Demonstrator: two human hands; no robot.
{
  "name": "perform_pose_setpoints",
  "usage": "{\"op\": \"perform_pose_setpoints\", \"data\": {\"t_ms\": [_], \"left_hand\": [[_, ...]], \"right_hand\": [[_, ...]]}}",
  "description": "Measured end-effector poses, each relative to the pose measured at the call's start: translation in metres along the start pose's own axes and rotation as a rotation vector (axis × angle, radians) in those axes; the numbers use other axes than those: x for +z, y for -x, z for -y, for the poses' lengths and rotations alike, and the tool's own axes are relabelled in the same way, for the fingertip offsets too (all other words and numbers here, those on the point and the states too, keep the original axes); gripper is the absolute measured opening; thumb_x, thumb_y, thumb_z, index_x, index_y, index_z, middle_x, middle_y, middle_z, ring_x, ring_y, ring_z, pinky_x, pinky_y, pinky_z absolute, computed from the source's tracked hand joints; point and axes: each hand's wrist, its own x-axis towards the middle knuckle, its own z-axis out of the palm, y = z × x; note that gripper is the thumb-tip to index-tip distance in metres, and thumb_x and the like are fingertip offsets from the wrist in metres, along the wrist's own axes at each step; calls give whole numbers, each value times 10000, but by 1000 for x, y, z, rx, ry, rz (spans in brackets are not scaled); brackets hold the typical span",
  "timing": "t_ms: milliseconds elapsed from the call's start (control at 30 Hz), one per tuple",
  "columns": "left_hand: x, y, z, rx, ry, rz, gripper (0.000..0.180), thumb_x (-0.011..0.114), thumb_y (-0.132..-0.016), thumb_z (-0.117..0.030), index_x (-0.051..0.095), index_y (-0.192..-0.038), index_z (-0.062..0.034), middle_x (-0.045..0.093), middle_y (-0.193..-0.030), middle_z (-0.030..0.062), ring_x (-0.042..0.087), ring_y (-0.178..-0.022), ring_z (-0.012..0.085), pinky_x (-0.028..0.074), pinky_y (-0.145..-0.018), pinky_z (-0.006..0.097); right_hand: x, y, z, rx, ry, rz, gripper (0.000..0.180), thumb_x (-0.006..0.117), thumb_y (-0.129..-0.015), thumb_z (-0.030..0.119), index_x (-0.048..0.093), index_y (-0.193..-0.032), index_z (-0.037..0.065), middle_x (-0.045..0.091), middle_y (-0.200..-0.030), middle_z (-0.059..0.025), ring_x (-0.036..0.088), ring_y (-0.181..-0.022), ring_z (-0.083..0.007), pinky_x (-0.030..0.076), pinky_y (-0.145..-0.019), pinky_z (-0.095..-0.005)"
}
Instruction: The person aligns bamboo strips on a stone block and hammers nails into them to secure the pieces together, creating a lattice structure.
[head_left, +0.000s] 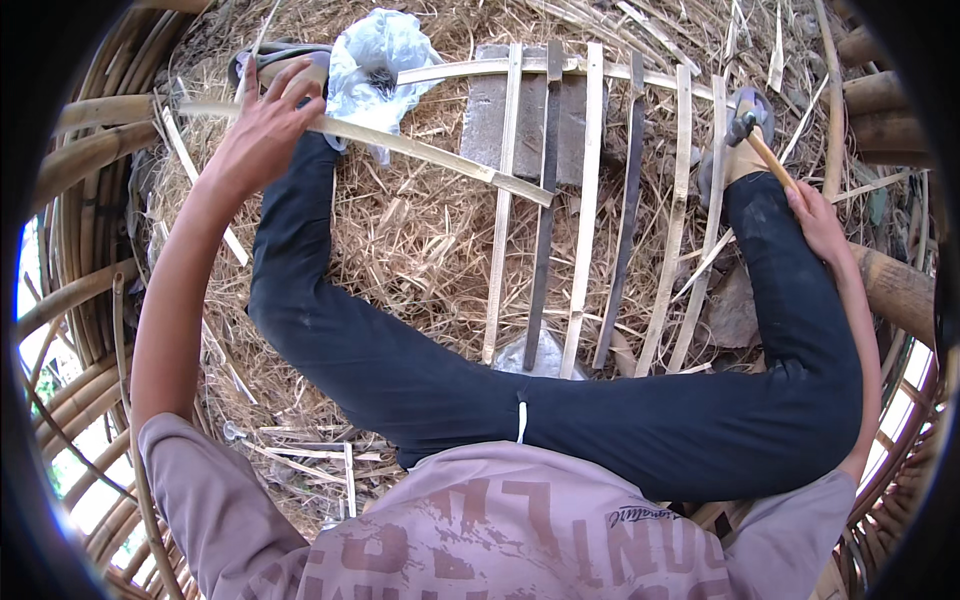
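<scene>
Straw (pixel 400 240), slat (pixel 430 153), dark bits (pixel 381 78) in bag (pixel 375 38)

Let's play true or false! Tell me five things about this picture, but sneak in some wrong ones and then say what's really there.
1. The right hand holds a hammer. True.
2. The left hand touches nothing. False: the left hand touches a bamboo strip.
3. Pale slats and dark slats lie side by side. True.
4. The plastic bag is right of the slats. False: the plastic bag is on their left.
5. The trousers are bright yellow. False: the trousers are dark.
</scene>
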Motion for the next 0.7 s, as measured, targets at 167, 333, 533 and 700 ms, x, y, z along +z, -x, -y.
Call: {"op": "perform_pose_setpoints", "data": {"t_ms": [167, 333, 533, 700], "left_hand": [[20, -21, -3, -124, 160, -234, 265, 495, -815, 113, 581, -999, -56, 517, -1208, 105, 339, -1430, 298, 116, -1209, 631], [38, -18, -12, -175, 244, -385, 195, 533, -800, 93, 600, -927, -39, 546, -1138, 85, 446, -1346, 281, 173, -1200, 629], [54, -26, -51, -195, 434, -387, 210, 644, -683, 83, 580, -853, -22, 569, -1032, 98, 550, -1146, 291, 155, -1235, 559], [84, -59, -97, -229, 679, -484, 178, 730, -820, -128, 593, -841, -16, 548, -1006, 138, 536, -1097, 341, 300, -1174, 542]], "right_hand": [[1, -4, -4, -29, 11, 29, 315, 502, -1049, 299, 545, -1033, -13, 550, -793, -106, 515, -745, -200, 426, -710, -346], [2, 6, 25, -25, 127, -79, 293, 581, -988, 311, 537, -972, 22, 602, -803, -205, 613, -791, -395, 450, -697, -453], [-17, -3, 64, 86, 372, -270, 235, 680, -901, 258, 606, -893, 35, 602, -713, -205, 610, -711, -404, 457, -643, -462], [1, -73, 98, -86, 401, -272, 265, 552, -973, 301, 649, -906, 64, 650, -757, -187, 648, -731, -389, 482, -661, -504]]}}
